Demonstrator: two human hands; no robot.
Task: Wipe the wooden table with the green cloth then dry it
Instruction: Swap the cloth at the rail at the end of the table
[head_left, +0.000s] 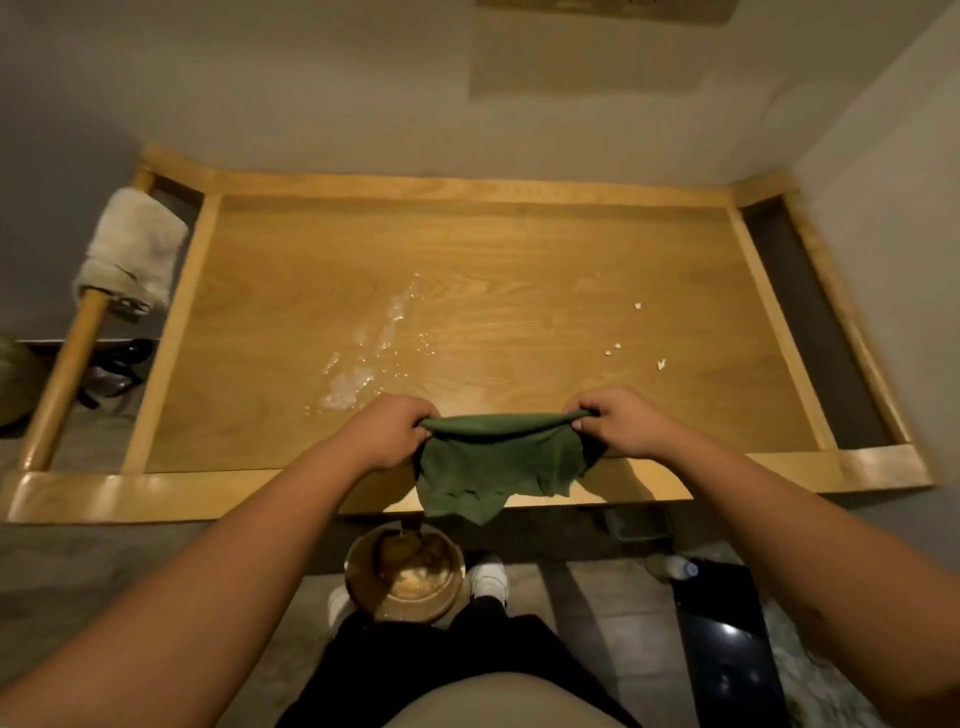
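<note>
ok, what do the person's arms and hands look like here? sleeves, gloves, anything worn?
Both forearms are bare for as far as the frame shows them; no sleeve or cuff is in view. The left hand and right hand have no gloves, and no watch, bracelet or ring can be seen. No markings or straps show on either arm.

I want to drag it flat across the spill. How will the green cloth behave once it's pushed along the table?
Probably floppy: the green cloth sags between the left hand and right hand and hangs unevenly. It will likely bunch unless pressed flat. It looks thin, so the wet patch may soak it quickly.
</note>
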